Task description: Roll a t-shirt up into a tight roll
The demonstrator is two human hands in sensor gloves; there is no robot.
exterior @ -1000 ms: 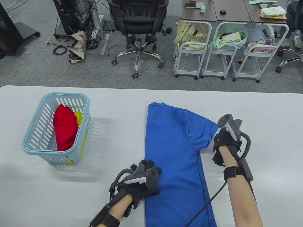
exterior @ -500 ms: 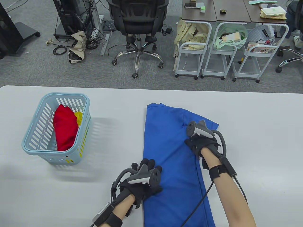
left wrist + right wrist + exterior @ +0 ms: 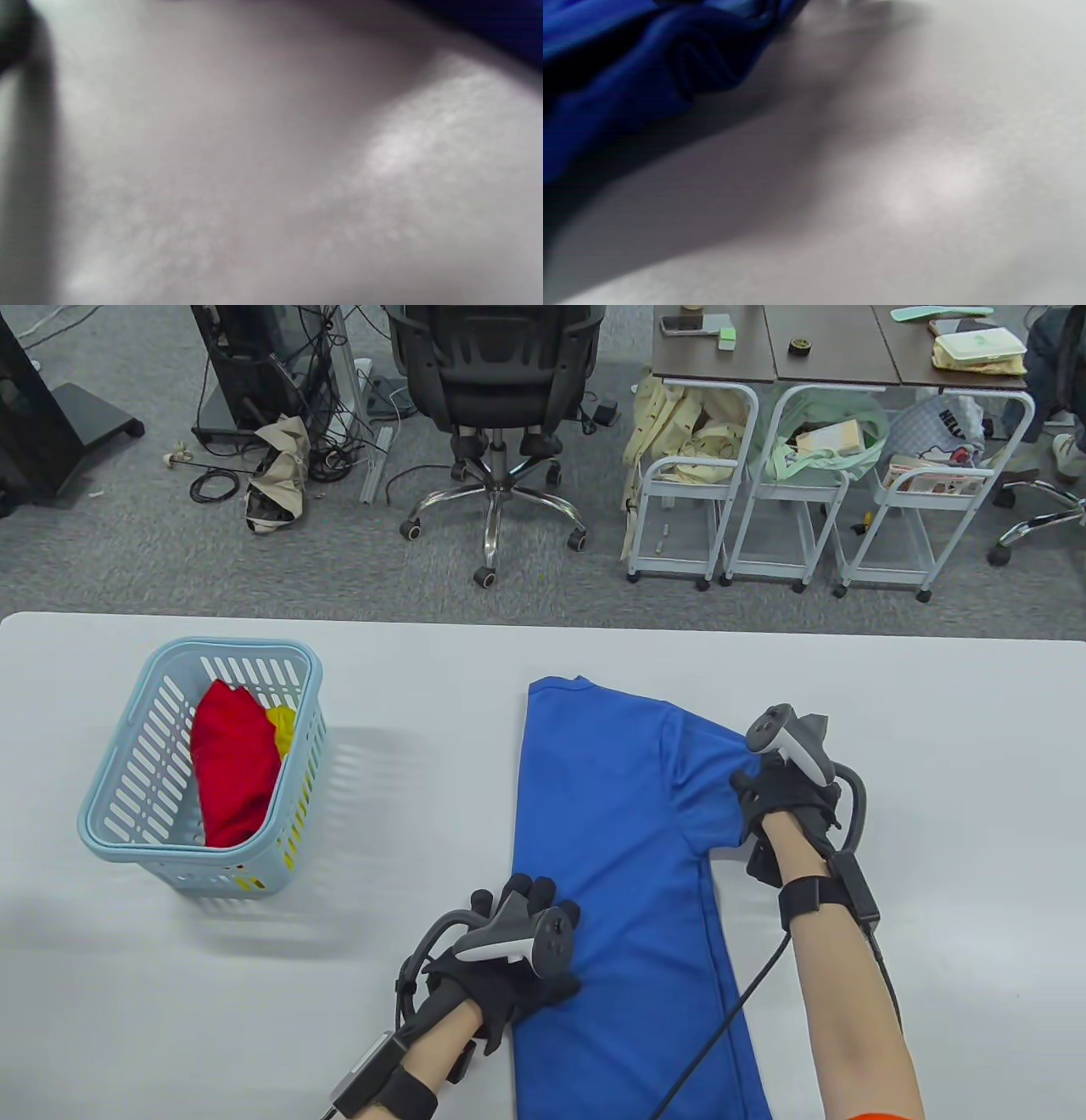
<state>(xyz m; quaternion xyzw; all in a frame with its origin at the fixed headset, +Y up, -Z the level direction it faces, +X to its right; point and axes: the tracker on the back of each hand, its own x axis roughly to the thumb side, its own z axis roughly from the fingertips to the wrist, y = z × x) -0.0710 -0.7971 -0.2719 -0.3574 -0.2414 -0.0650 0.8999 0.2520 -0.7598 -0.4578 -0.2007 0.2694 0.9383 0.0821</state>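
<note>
- Basket [image 3: 127,831]: light blue, on the white table [image 3: 933,814], well left of the t-shirt; red cloth [image 3: 233,772] inside.
- Left hand [image 3: 509,967]: fingers spread flat, pressing the t-shirt's left edge.
- T-shirt [image 3: 619,857]: blue, folded lengthwise, lying flat.
- Right hand [image 3: 785,797]: at the t-shirt's right sleeve [image 3: 721,780]; fingers hidden, so I cannot tell their state.
</note>
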